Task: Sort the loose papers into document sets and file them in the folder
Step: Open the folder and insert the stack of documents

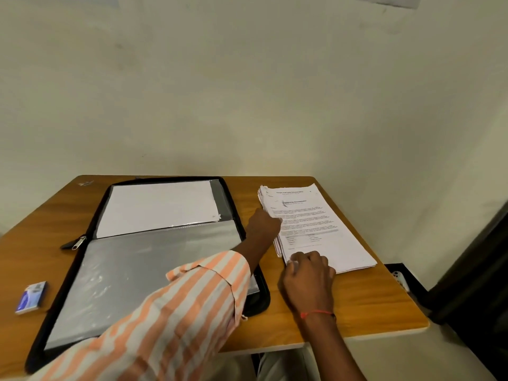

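Observation:
A stack of printed papers (324,224) lies on the right side of the wooden table (357,306). My left hand (264,225) reaches across in a striped sleeve and grips the stack's left edge, its fingertips hidden against the sheets. At the stack's near left corner, my right hand (308,273) has its fingers curled and pinches the sheets. An open black zip folder (154,259) with clear plastic sleeves lies to the left. Its far sleeve holds white sheets (156,207).
A small blue and white box (30,297) sits near the table's left front edge. The folder's zip pull (78,242) lies on the table at its left side. A wall stands right behind the table. Dark furniture (472,270) stands on the right.

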